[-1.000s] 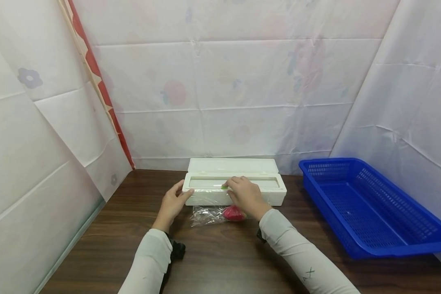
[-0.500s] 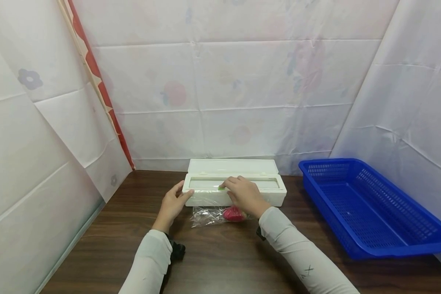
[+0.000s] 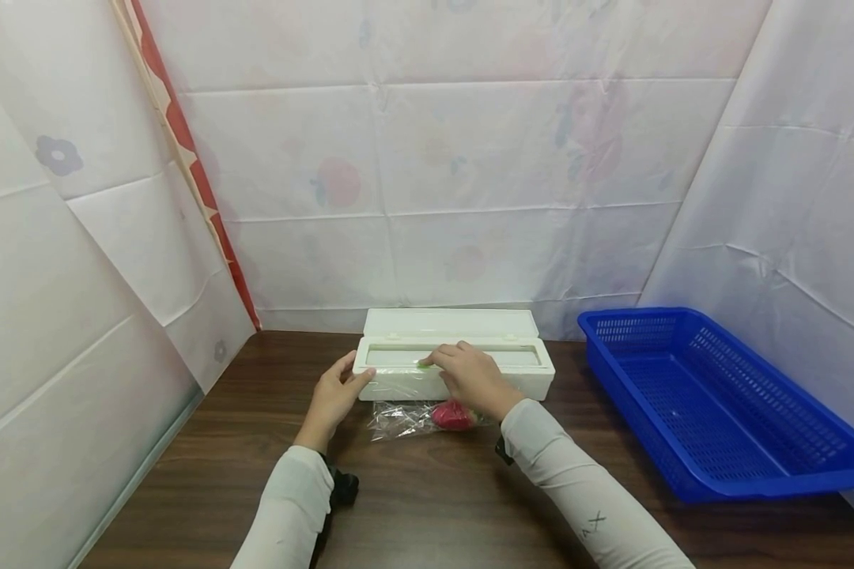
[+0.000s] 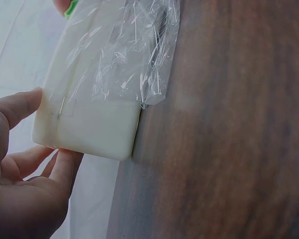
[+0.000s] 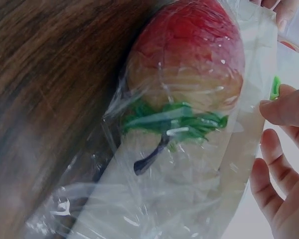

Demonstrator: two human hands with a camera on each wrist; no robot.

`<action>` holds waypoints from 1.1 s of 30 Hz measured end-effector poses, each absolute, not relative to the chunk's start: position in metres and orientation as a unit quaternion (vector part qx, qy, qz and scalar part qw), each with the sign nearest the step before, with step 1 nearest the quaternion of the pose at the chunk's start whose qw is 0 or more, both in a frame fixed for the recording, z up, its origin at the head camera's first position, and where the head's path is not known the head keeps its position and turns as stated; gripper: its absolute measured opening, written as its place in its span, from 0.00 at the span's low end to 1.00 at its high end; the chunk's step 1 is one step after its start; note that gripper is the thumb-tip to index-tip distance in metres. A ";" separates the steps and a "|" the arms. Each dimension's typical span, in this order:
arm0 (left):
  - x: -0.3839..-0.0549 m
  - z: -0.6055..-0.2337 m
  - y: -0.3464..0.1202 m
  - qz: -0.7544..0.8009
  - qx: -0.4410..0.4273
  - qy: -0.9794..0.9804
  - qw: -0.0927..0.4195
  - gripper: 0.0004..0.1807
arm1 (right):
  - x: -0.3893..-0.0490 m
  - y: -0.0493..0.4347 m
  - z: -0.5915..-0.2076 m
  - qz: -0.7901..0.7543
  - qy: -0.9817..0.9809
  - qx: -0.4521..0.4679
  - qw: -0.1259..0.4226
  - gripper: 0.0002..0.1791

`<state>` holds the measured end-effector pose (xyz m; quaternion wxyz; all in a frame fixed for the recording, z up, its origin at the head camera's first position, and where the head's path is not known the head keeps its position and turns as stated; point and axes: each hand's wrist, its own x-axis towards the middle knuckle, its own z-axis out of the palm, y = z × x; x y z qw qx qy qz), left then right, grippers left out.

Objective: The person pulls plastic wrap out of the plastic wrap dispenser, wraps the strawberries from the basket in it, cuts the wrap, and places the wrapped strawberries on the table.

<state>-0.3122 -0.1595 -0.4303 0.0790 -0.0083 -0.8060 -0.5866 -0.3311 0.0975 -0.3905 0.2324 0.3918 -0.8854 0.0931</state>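
Note:
A white cling film dispenser (image 3: 534,385) stands with its lid (image 3: 451,322) tipped back. My left hand (image 3: 333,399) grips its left end, thumb at the front rim and fingers around the end, as the left wrist view shows. My right hand (image 3: 473,381) pinches a small green slide cutter (image 3: 423,364) on the front rim, near the middle. Clear film (image 4: 119,55) hangs over the dispenser's front and onto the table. A red and yellow toy fruit (image 5: 189,55) with green leaves and a dark stem lies in front of the dispenser, covered by clear plastic.
To the right stands a blue plastic basket (image 3: 697,474) with perforated walls, no contents visible. Dark wood-grain table (image 3: 427,506) lies under everything. Patterned white cloth walls (image 3: 455,158) close off the back and both sides.
My right hand has slid the green cutter a little to the left along the rim. My left hand, the dispenser and the toy fruit keep their places.

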 end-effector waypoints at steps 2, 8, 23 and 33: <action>-0.312 -0.430 -0.160 -0.587 -0.007 -0.806 0.078 0.37 | -0.331 0.097 -0.391 0.095 -0.883 0.395 0.234 0.22; -0.313 -0.429 -0.161 -0.583 -0.006 -0.810 0.070 0.38 | -0.330 0.097 -0.390 0.105 -0.882 0.396 0.234 0.23; -0.310 -0.428 -0.164 -0.583 -0.017 -0.810 0.061 0.40 | -0.328 0.092 -0.387 0.132 -0.893 0.368 0.224 0.15; -0.308 -0.425 -0.163 -0.582 -0.018 -0.810 0.063 0.40 | -0.323 0.079 -0.388 0.221 -0.860 0.377 0.264 0.11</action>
